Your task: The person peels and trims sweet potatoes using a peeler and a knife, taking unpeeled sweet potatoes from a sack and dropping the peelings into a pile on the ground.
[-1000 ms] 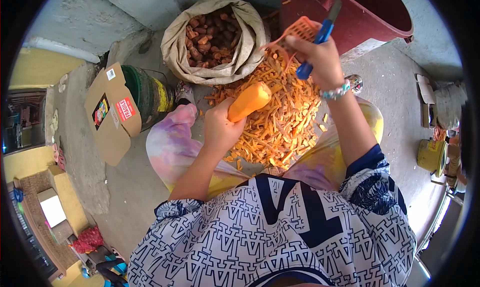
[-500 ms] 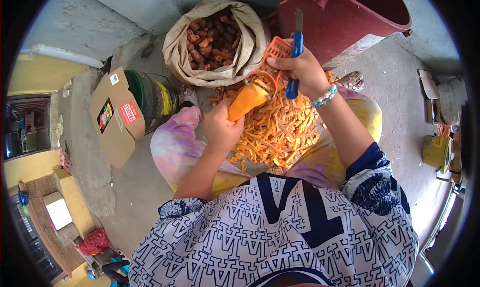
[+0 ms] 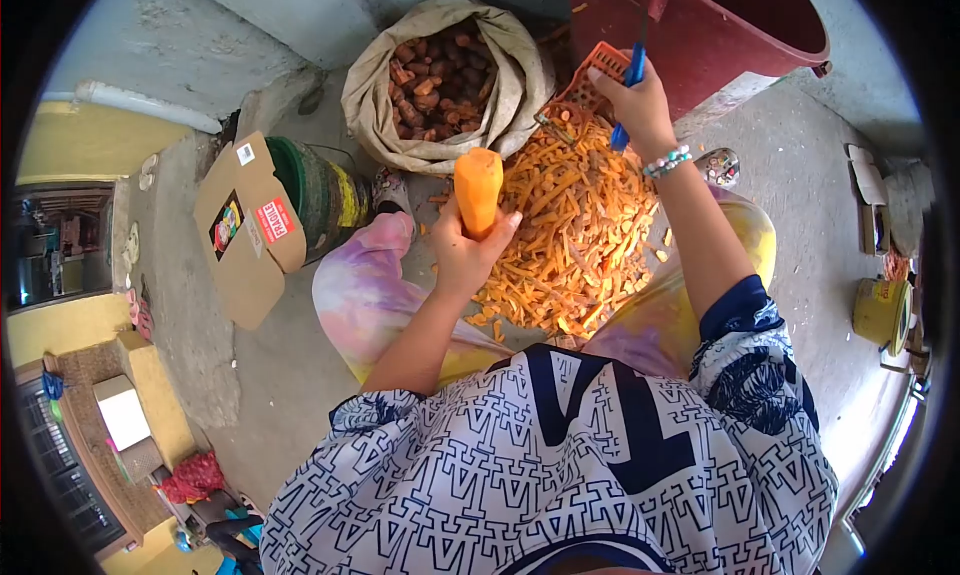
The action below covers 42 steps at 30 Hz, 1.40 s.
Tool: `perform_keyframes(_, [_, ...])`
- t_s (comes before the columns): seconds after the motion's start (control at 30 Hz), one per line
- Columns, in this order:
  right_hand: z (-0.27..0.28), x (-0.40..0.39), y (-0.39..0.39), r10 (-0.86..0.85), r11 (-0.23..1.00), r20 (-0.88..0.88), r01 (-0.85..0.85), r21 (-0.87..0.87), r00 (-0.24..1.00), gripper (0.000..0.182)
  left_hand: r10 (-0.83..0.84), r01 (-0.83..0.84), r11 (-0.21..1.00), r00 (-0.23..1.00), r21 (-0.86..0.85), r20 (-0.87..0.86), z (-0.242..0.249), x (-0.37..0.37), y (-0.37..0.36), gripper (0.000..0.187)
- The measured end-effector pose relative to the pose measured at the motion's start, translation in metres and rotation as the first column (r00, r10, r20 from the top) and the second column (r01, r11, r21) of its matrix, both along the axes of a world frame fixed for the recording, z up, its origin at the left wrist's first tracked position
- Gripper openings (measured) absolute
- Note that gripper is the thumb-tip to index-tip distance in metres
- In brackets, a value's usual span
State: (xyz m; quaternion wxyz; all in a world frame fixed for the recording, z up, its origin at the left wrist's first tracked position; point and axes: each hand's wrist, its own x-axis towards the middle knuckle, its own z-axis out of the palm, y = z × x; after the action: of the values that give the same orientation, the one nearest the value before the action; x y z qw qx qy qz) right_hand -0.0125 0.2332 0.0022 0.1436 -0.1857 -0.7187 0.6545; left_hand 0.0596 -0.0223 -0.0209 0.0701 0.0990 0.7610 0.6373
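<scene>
A peeled orange root stands upright in my left hand, with the fingers wrapped round its lower end. My right hand is farther up and to the right, closed round an orange plastic peeler and a blue cutter knife. Below the peeler lies a large heap of orange peelings between my legs. Unpeeled or partly peeled brown roots fill an open pale sack just beyond the left hand.
A large dark red bin stands at the top right. To the left are a green bucket and an open cardboard box against it. A yellow bucket sits at the far right.
The peeler and knife have moved up and right, away from the root. My left hand has turned the root upright, and its top end now shows peeled.
</scene>
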Motion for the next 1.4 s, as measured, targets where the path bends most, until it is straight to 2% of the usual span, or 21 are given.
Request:
perform_keyframes(0.03, [0.003,0.003,0.0,0.019,1.0,-0.018,-0.019,0.014,1.0,0.037,-0.029,0.024,0.981,0.999,0.193,0.023,0.004,0.0,0.007,0.022])
perform_keyframes(0.07, [0.006,0.007,-0.003,0.021,1.0,-0.016,-0.021,0.02,1.0,0.037,-0.028,0.022,0.98,0.999,0.199,0.024,0.001,-0.003,0.012,0.022])
perform_keyframes(0.13, [0.01,0.013,-0.012,0.126,0.958,-0.075,-0.14,-0.248,0.989,0.043,-0.01,0.048,0.96,0.991,0.277,-0.135,-0.007,-0.005,0.018,0.022])
perform_keyframes(0.17, [0.012,0.015,-0.015,0.174,0.945,-0.076,-0.189,-0.267,0.982,0.047,-0.028,0.026,0.955,1.0,0.297,0.002,-0.001,-0.001,0.022,0.023])
perform_keyframes(0.27, [0.026,0.022,-0.025,0.319,0.878,-0.192,-0.366,-0.309,0.928,0.047,-0.002,0.007,0.988,1.0,0.153,-0.031,-0.01,-0.004,0.024,0.025])
perform_keyframes(0.4, [0.053,0.047,-0.059,0.508,0.852,-0.004,-0.503,-0.144,0.861,0.043,-0.003,0.008,0.997,0.998,0.076,-0.062,0.01,-0.001,0.025,0.025])
perform_keyframes(0.43, [0.03,0.039,-0.059,0.411,0.911,-0.116,-0.412,0.024,0.904,0.034,-0.003,0.007,0.997,0.998,0.073,-0.062,0.007,-0.002,0.024,0.025])
perform_keyframes(0.5, [0.004,0.013,-0.023,0.206,0.962,-0.089,-0.219,-0.165,0.974,0.026,0.017,-0.001,0.999,0.944,0.047,-0.331,-0.003,-0.003,0.02,0.024])
perform_keyframes(0.53, [0.003,0.007,-0.004,0.119,0.97,-0.053,-0.128,-0.206,0.991,0.025,0.012,0.004,0.999,0.944,0.048,-0.331,-0.003,-0.002,0.018,0.024])
perform_keyframes(0.67, [0.05,0.045,-0.062,0.337,0.92,-0.101,-0.35,-0.174,0.936,0.04,-0.005,0.015,0.998,0.985,0.057,-0.172,0.01,-0.001,0.019,0.022])
perform_keyframes(0.73, [0.028,0.037,-0.062,0.403,0.877,-0.112,-0.419,-0.235,0.908,0.044,-0.043,0.052,0.995,0.993,0.086,-0.106,0.012,-0.003,0.016,0.022])
perform_keyframes(0.8, [0.008,0.01,-0.017,0.031,0.998,0.033,-0.032,0.052,0.999,0.037,-0.062,0.047,0.997,0.963,-0.061,-0.264,0.005,-0.006,0.012,0.027])
perform_keyframes(0.83, [0.008,0.003,0.001,0.05,0.989,-0.09,-0.062,-0.137,0.995,0.033,-0.059,0.046,0.997,0.962,-0.054,-0.265,0.004,-0.005,0.011,0.027])
perform_keyframes(0.87, [0.016,-0.002,0.012,0.05,0.941,-0.215,-0.118,-0.316,0.975,0.03,-0.046,0.042,0.998,0.992,-0.036,-0.115,0.004,-0.005,0.009,0.029])
perform_keyframes(0.9, [0.02,0.0,0.016,0.057,0.944,-0.203,-0.119,-0.308,0.978,0.026,-0.032,0.033,0.999,0.999,-0.021,0.039,0.003,-0.005,0.006,0.032])
perform_keyframes(0.93, [0.019,0.001,0.014,0.066,0.944,-0.205,-0.128,-0.306,0.977,0.026,-0.023,0.024,1.0,0.999,-0.02,0.037,0.002,-0.006,0.003,0.032])
perform_keyframes(1.0, [0.017,0.006,0.007,0.081,0.952,-0.19,-0.133,-0.277,0.978,0.024,-0.101,0.026,0.98,0.921,0.198,0.377,-0.001,-0.01,-0.001,0.034])
perform_keyframes(1.13, [0.019,0.006,0.009,0.043,0.898,-0.184,-0.119,-0.423,0.982,0.021,-0.261,0.153,0.948,0.876,0.28,0.406,-0.004,-0.014,-0.002,0.035])
perform_keyframes(1.2, [0.017,0.005,0.009,0.042,0.87,-0.18,-0.125,-0.478,0.983,0.019,-0.328,-0.175,0.735,0.754,0.655,0.569,0.008,-0.009,-0.001,0.042])
perform_keyframes(1.23, [0.015,0.004,0.008,0.037,0.838,-0.174,-0.125,-0.531,0.984,0.018,-0.356,-0.289,0.704,0.647,0.649,0.674,0.011,-0.008,-0.002,0.046])
perform_keyframes(1.4, [0.009,0.001,0.005,0.046,0.818,-0.139,-0.117,-0.563,0.989,0.016,-0.419,-0.322,0.644,0.611,0.694,0.672,-0.005,-0.012,-0.007,0.036])
